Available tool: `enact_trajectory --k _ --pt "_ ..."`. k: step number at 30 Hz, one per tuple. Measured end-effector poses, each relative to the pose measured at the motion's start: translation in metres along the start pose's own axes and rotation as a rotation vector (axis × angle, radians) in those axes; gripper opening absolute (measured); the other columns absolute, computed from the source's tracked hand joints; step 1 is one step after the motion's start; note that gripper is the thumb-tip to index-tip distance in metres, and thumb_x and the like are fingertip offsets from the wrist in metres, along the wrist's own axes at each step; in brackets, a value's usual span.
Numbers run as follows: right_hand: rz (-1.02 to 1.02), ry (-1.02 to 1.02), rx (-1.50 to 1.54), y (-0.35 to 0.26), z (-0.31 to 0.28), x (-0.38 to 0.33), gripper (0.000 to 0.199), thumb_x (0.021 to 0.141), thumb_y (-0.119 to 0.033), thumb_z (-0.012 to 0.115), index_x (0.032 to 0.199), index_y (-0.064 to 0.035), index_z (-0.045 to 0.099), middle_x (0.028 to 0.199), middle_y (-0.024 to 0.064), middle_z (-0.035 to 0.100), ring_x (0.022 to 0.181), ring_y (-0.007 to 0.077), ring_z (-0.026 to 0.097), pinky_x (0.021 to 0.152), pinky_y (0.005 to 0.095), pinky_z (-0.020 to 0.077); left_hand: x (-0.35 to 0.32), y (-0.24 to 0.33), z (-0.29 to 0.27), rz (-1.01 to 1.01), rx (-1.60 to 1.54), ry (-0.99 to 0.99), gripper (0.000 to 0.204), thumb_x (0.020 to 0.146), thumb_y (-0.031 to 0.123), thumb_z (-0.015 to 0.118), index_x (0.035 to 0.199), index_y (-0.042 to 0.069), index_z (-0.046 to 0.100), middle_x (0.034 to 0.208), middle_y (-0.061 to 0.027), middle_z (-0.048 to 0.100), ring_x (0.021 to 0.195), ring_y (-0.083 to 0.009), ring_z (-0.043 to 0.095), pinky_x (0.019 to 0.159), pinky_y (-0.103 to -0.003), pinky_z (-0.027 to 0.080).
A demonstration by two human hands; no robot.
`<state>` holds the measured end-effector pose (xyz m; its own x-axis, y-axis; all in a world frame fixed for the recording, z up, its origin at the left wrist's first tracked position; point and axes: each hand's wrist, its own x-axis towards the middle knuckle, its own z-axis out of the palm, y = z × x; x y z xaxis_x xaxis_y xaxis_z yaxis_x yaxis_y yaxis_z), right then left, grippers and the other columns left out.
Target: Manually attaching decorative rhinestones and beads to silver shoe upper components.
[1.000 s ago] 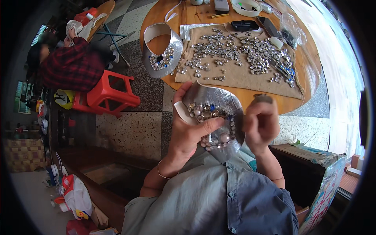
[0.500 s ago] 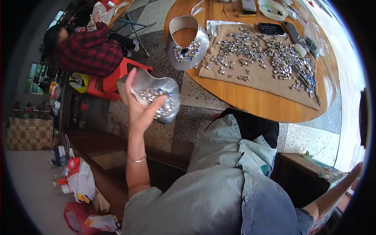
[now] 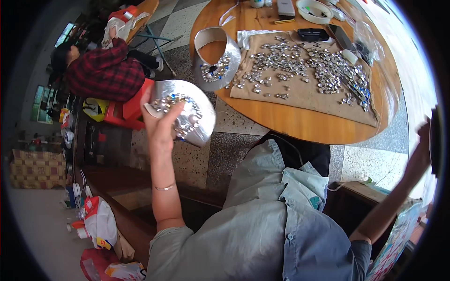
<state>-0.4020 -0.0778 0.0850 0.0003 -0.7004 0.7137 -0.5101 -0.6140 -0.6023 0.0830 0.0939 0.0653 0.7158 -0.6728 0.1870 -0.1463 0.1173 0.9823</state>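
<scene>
My left hand (image 3: 159, 122) grips a silver shoe upper (image 3: 202, 110) by its edge, thumb on the decorated face and the other fingers mostly behind it. Clear, white and blue gems cover the middle of that face. My right hand (image 3: 423, 140) is far out at the right rim, away from the upper; its fingers are dark and partly hidden, so what it may hold does not show. A second silver shoe upper (image 3: 228, 75) with similar gems and a black centre rests at the left edge of the table.
Loose gems (image 3: 330, 70) lie heaped on a tan cloth (image 3: 300, 100) over the round wooden table (image 3: 262, 110). Behind them are a black case (image 3: 312, 34), a phone (image 3: 341, 36) and a white bowl (image 3: 300, 8). A person in a plaid shirt (image 3: 101, 72) sits at left by a red stool (image 3: 131, 110).
The shoe upper in my left hand has turned so its silver, gem-covered face shows more broadly. My right hand has moved up along the right rim. The view has shifted slightly.
</scene>
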Motion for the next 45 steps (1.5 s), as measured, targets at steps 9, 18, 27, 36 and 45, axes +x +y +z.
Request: enact_trajectory --k 9,18,27,36,45 --pt "-0.211 -0.538 0.450 -0.152 0.158 -0.061 0.029 0.065 0.002 0.070 0.092 -0.0064 0.067 0.065 0.0044 0.044 0.051 0.0147 0.041 0.045 0.0273 0.0323 -0.043 0.014 0.072 -0.487 -0.500 -0.355 0.053 0.071 0.000 0.061 0.120 0.001 0.041 0.102 -0.0100 0.056 0.091 -0.0202 0.058 0.083 -0.034 0.048" --pt "-0.219 -0.496 0.362 -0.157 0.158 -0.059 0.031 0.065 0.001 0.071 0.094 -0.0079 0.067 0.062 0.0043 0.039 0.049 0.0143 0.040 0.043 0.0279 0.0324 -0.050 0.019 0.076 -0.826 -0.742 -0.427 0.023 0.076 0.011 0.058 0.097 0.001 0.058 0.088 -0.0087 0.063 0.079 -0.0188 0.062 0.074 -0.033 0.051" --pt "-0.224 -0.529 0.391 -0.156 0.157 -0.050 0.024 0.067 0.002 0.069 0.090 -0.0050 0.067 0.062 0.0059 0.041 0.050 0.0175 0.044 0.045 0.0291 0.0354 -0.046 0.016 0.078 -0.921 -0.827 -0.518 0.025 0.079 0.011 0.056 0.100 -0.001 0.057 0.091 -0.0099 0.063 0.081 -0.0192 0.061 0.076 -0.033 0.050" --pt "-0.153 -0.562 0.384 -0.156 0.152 -0.048 0.018 0.069 0.001 0.068 0.086 -0.0038 0.066 0.063 0.0071 0.044 0.053 0.0186 0.049 0.047 0.0295 0.0378 -0.050 0.025 0.086 -0.919 -0.763 -0.464 0.027 0.080 0.011 0.057 0.103 -0.002 0.055 0.092 -0.0097 0.062 0.080 -0.0186 0.061 0.075 -0.033 0.050" --pt "-0.147 -0.576 0.397 -0.152 0.151 -0.047 0.017 0.070 0.000 0.068 0.086 -0.0034 0.065 0.063 0.0071 0.044 0.053 0.0190 0.048 0.047 0.0293 0.0377 -0.049 0.029 0.092 -0.841 -0.669 -0.474 0.028 0.079 0.009 0.058 0.105 -0.001 0.055 0.094 -0.0093 0.062 0.082 -0.0181 0.061 0.076 -0.033 0.050"
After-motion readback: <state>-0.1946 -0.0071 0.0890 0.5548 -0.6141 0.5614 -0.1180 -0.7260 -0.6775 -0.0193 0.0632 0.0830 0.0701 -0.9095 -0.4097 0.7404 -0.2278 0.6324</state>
